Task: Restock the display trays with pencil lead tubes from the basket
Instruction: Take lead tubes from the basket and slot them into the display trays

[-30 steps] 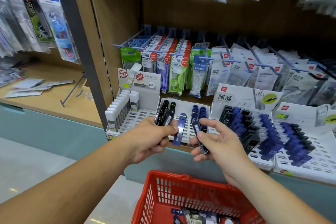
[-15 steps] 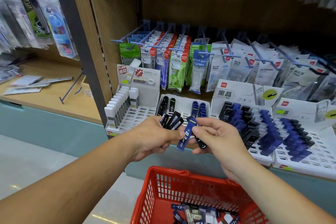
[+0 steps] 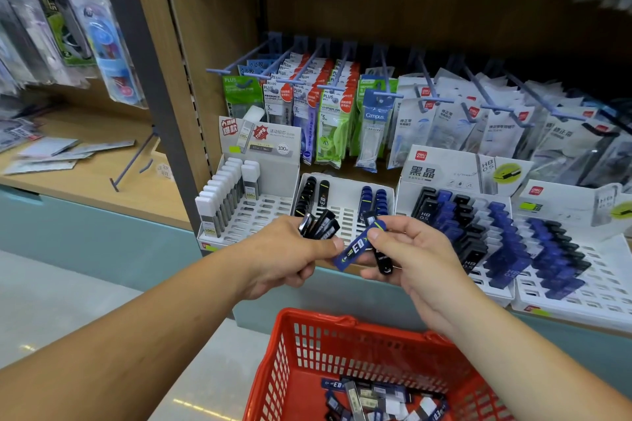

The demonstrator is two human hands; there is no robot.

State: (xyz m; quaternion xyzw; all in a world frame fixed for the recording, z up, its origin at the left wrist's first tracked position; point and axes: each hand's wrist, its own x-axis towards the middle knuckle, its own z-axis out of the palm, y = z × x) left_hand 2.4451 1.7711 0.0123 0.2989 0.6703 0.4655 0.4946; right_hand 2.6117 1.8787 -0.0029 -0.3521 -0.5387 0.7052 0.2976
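My left hand grips a fan of several black lead tubes, held in front of the middle white display tray. My right hand pinches a blue lead tube by its upper end with thumb and forefinger, and a black tube lies under its fingers. The blue tube's lower end sits close to my left thumb. The red basket below holds several loose tubes. The middle tray holds black tubes at left and blue tubes at right.
A left tray carries white-capped tubes. Two right trays hold rows of blue and black tubes. Packets of correction tape hang on pegs behind the trays. A wooden shelf lies to the left with flat packets.
My right hand closed in on the blue tube sticking out of my left hand and now pinches it. The black tubes in my left hand fanned upward.
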